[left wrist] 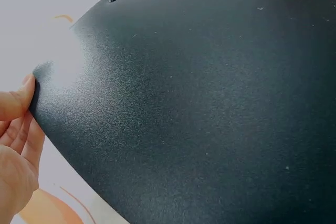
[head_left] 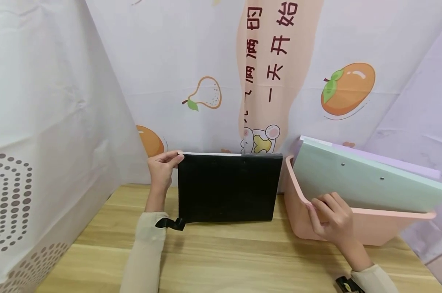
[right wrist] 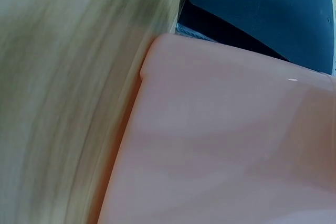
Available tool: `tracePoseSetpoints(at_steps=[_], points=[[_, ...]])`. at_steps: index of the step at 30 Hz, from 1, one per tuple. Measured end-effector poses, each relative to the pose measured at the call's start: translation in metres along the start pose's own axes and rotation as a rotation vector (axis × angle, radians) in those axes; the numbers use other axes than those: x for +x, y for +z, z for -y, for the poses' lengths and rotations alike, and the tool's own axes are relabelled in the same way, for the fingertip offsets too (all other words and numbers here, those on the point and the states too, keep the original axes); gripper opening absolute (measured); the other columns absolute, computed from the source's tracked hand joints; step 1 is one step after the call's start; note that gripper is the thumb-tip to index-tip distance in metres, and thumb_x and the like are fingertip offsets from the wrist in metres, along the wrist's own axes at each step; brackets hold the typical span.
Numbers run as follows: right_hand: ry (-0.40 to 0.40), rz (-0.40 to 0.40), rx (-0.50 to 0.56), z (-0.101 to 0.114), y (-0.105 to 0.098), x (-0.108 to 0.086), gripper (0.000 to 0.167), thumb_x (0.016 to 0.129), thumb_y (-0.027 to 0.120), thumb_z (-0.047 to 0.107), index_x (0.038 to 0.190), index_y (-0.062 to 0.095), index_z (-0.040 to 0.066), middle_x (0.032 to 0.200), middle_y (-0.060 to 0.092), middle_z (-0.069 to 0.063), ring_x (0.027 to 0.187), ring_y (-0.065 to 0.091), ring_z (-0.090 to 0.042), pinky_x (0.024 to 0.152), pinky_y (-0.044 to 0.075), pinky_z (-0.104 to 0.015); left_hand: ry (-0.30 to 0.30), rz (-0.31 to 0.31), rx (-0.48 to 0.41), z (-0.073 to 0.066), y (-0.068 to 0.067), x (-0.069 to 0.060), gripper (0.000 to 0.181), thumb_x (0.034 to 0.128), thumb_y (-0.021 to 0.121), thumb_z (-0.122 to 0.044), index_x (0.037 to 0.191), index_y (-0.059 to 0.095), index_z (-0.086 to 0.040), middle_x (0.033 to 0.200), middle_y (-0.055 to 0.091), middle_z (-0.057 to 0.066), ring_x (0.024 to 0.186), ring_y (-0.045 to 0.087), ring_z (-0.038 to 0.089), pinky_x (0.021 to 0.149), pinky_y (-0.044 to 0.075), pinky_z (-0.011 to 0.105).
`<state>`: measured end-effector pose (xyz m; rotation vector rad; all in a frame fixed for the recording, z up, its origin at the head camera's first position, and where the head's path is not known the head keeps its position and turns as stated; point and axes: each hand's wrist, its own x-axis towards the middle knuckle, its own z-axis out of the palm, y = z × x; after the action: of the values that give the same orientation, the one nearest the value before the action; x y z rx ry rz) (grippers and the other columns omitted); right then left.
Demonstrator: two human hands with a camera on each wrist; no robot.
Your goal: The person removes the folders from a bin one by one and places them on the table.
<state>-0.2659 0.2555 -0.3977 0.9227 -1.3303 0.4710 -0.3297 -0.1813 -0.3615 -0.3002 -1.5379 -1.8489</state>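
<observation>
A black file folder (head_left: 228,189) stands upright on the table, its broad face toward me and a white edge along part of its top. The thumb and fingers of my left hand (head_left: 160,170) pinch its upper left corner, also seen in the left wrist view, where the black sheet (left wrist: 189,108) fills most of the picture. To the right is a pink bin (head_left: 384,228); my right hand (head_left: 332,219) grips its rim near the front left corner. Leaning inside the bin are a mint green folder (head_left: 356,177) and, behind it, a pale purple folder (head_left: 397,160).
Beneath everything lies a wood-grain table (head_left: 224,252). A white cloth (head_left: 162,49) printed with fruit and lettering hangs close behind the black folder. Another white cloth with brown dots (head_left: 14,203) borders the table's left side.
</observation>
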Motion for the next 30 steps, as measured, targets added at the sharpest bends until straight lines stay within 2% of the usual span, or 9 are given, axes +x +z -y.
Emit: tracePoseSetpoints(at_steps=[4, 7, 11, 17, 20, 23, 25, 28, 30], points=[[0.002, -0.006, 0.001, 0.001, -0.001, 0.001, 0.045, 0.095, 0.066, 0.022, 0.058, 0.063, -0.002, 0.056, 0.055, -0.013, 0.049, 0.039, -0.026, 0.045, 0.03, -0.032, -0.033, -0.007, 0.001, -0.007, 0.004, -0.001, 0.004, 0.0811, 0.077, 0.014, 0.085, 0.077, 0.013, 0.068, 0.074, -0.01, 0.057, 0.063, 0.002, 0.051, 0.052, 0.015], [0.005, -0.003, 0.0, 0.001, -0.002, 0.001, 0.045, 0.095, 0.066, 0.022, 0.058, 0.063, -0.002, 0.056, 0.055, -0.013, 0.049, 0.039, -0.027, 0.045, 0.03, -0.032, -0.055, -0.015, 0.001, -0.013, 0.006, -0.003, 0.011, 0.0813, 0.077, 0.014, 0.081, 0.08, 0.004, 0.066, 0.074, -0.01, 0.056, 0.061, 0.002, 0.051, 0.051, 0.016], [0.016, 0.008, -0.01, 0.0, -0.002, -0.001, 0.045, 0.095, 0.066, 0.023, 0.058, 0.063, -0.002, 0.056, 0.056, -0.014, 0.049, 0.039, -0.027, 0.045, 0.031, -0.033, -0.089, -0.008, -0.022, -0.017, 0.007, -0.004, 0.013, 0.0804, 0.077, 0.014, 0.08, 0.08, 0.002, 0.066, 0.074, -0.009, 0.056, 0.062, 0.004, 0.05, 0.052, 0.016], [0.025, 0.029, -0.023, -0.002, -0.002, -0.004, 0.044, 0.095, 0.065, 0.023, 0.058, 0.064, -0.001, 0.057, 0.057, -0.014, 0.05, 0.04, -0.028, 0.045, 0.032, -0.033, -0.112, 0.083, -0.036, -0.008, 0.005, -0.005, 0.016, 0.0805, 0.077, 0.015, 0.081, 0.081, -0.001, 0.07, 0.075, -0.008, 0.059, 0.064, 0.004, 0.052, 0.054, 0.017], [0.021, 0.031, -0.025, -0.003, -0.003, -0.005, 0.044, 0.095, 0.065, 0.023, 0.059, 0.064, -0.001, 0.058, 0.057, -0.014, 0.05, 0.04, -0.028, 0.045, 0.031, -0.034, -0.082, 0.133, -0.02, 0.0, 0.003, -0.005, 0.016, 0.0817, 0.077, 0.013, 0.082, 0.081, -0.001, 0.073, 0.076, -0.01, 0.062, 0.066, 0.003, 0.055, 0.055, 0.017], [0.019, 0.028, -0.026, -0.003, -0.002, -0.005, 0.043, 0.095, 0.065, 0.023, 0.059, 0.064, -0.001, 0.057, 0.057, -0.014, 0.05, 0.04, -0.028, 0.045, 0.031, -0.034, -0.036, 0.188, -0.012, 0.006, -0.001, -0.005, 0.006, 0.0834, 0.076, 0.011, 0.087, 0.079, 0.007, 0.076, 0.077, -0.01, 0.065, 0.068, 0.004, 0.058, 0.057, 0.019], [0.02, 0.025, -0.026, -0.003, -0.002, -0.005, 0.043, 0.095, 0.065, 0.022, 0.059, 0.064, -0.001, 0.057, 0.057, -0.014, 0.05, 0.04, -0.028, 0.045, 0.031, -0.034, -0.011, 0.223, -0.008, 0.008, -0.003, -0.005, 0.007, 0.084, 0.077, 0.009, 0.091, 0.076, 0.011, 0.078, 0.077, -0.009, 0.066, 0.069, 0.004, 0.059, 0.058, 0.02], [0.021, 0.018, -0.025, -0.003, -0.001, -0.004, 0.043, 0.095, 0.065, 0.022, 0.058, 0.064, -0.001, 0.057, 0.056, -0.014, 0.049, 0.04, -0.028, 0.045, 0.031, -0.034, 0.004, 0.277, -0.009, 0.011, -0.007, -0.005, 0.013, 0.0843, 0.077, 0.008, 0.095, 0.075, 0.013, 0.078, 0.077, -0.007, 0.067, 0.07, 0.006, 0.061, 0.06, 0.022], [0.019, 0.014, -0.023, -0.002, -0.001, -0.004, 0.043, 0.095, 0.065, 0.022, 0.058, 0.064, -0.001, 0.057, 0.056, -0.014, 0.049, 0.04, -0.028, 0.045, 0.031, -0.035, 0.0, 0.312, -0.016, 0.012, -0.01, -0.004, 0.013, 0.0845, 0.076, 0.009, 0.097, 0.077, 0.01, 0.078, 0.077, -0.005, 0.067, 0.071, 0.006, 0.063, 0.061, 0.023]])
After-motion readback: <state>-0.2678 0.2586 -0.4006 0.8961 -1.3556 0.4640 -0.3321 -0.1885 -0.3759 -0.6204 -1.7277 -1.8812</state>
